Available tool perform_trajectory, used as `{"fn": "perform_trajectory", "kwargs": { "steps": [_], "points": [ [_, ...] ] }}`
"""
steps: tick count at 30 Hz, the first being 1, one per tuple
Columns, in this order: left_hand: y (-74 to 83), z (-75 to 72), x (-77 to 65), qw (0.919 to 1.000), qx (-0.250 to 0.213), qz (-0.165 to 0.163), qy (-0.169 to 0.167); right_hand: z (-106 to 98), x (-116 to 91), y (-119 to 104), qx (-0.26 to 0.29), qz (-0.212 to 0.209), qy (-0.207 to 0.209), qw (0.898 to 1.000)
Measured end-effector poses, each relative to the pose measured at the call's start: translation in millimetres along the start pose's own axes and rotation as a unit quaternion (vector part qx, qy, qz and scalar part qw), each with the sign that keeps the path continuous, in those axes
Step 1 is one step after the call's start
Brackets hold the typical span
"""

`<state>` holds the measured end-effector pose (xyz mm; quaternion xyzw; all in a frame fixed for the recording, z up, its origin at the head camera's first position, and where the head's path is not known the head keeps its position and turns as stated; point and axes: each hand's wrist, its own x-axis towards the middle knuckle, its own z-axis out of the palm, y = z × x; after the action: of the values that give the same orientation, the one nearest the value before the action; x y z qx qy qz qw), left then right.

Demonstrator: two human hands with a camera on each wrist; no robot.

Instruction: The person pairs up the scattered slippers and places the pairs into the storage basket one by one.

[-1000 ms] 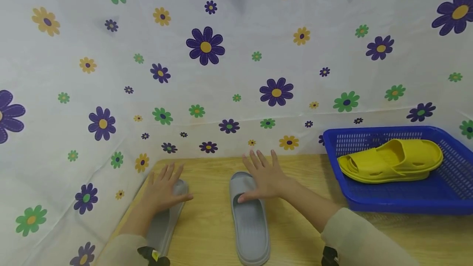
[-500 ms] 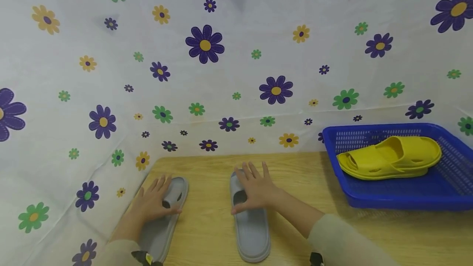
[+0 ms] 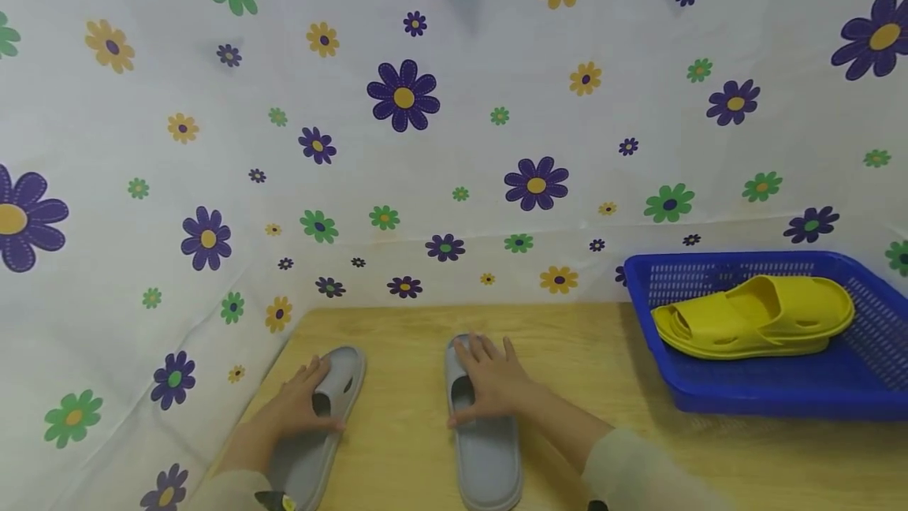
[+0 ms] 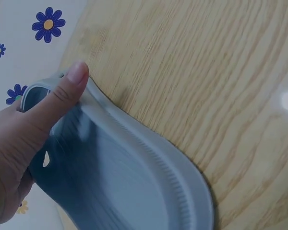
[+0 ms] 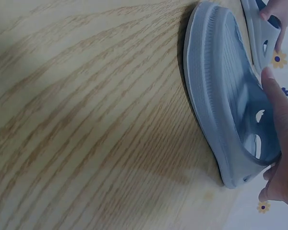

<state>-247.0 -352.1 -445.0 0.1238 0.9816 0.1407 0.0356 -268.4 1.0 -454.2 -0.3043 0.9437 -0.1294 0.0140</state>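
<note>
Two grey slippers lie sole down and apart on the wooden tabletop. My left hand (image 3: pixel 287 408) spans the left slipper (image 3: pixel 308 456) at its strap. In the left wrist view the thumb (image 4: pixel 62 98) lies over the slipper's inner edge, while the fingers are mostly hidden on its far side. Across the strap of the right slipper (image 3: pixel 489 464), my right hand (image 3: pixel 496 385) grips from above, thumb at its left edge and fingers over the front. The right wrist view shows that slipper's open side (image 5: pixel 206 72), with fingertips below the strap.
A blue plastic basket (image 3: pixel 780 400) stands at the right with yellow slippers (image 3: pixel 752 318) in it, seemingly stacked. A white cloth with printed flowers (image 3: pixel 454 132) covers the back and left walls. Wood-grain tabletop (image 3: pixel 404 416) shows between the grey slippers.
Both hands have come down and back toward me from above the slippers' toes, closing in on the straps. The grey slippers and the basket look unmoved; the head view has shifted slightly.
</note>
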Motion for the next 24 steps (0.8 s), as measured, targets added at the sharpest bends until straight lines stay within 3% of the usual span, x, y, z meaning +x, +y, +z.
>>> {"fn": "perform_trajectory", "kwargs": {
  "steps": [8, 18, 24],
  "points": [
    [-13.7, 5.2, 0.8, 0.9993, -0.026, 0.023, -0.015, 7.2, 5.0, -3.7, 0.062, 0.001, 0.011, 0.998],
    [-30.4, 12.3, 9.0, 0.9981, -0.061, -0.004, -0.012, 11.7, 16.2, 3.1, 0.113, 0.023, 0.02, 0.993],
    [-27.4, 13.5, 9.4, 0.9979, -0.063, -0.009, -0.012, 16.3, 15.4, 6.9, 0.122, 0.019, 0.036, 0.992]
  ]
}}
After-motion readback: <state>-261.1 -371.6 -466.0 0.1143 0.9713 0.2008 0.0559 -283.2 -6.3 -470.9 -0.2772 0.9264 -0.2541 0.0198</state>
